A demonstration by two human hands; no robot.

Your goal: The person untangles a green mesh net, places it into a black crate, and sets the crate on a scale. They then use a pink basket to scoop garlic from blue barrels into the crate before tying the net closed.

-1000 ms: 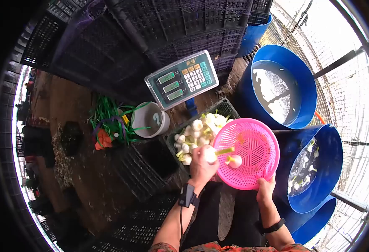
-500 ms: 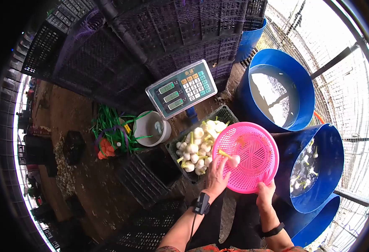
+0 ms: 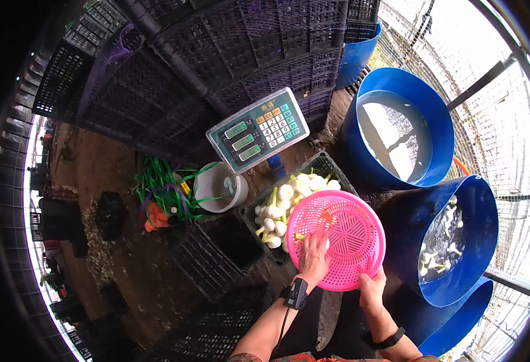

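My right hand (image 3: 372,291) grips the near rim of a pink plastic colander (image 3: 376,241), thumb on the inside. The colander is tilted and overlaps a dark crate (image 3: 322,161) of white garlic bulbs (image 3: 275,211). Inside the colander, my left hand (image 3: 314,260) is closed over a single garlic bulb (image 3: 328,244). The bulb is mostly hidden under the fingers, and its green stem (image 3: 300,236) sticks out on the left.
A digital scale display (image 3: 258,131) stands behind the crate. Blue tubs of water (image 3: 441,151) line the right; one holds floating garlic (image 3: 437,256). On the left are a white bucket (image 3: 241,194), green straps (image 3: 162,187) and an empty-looking black crate (image 3: 207,259). Stacked crates (image 3: 241,48) rise behind.
The colander has shifted left and slightly toward me, covering more of the garlic crate. My left hand has moved over the bulb, which lay in plainer view before.
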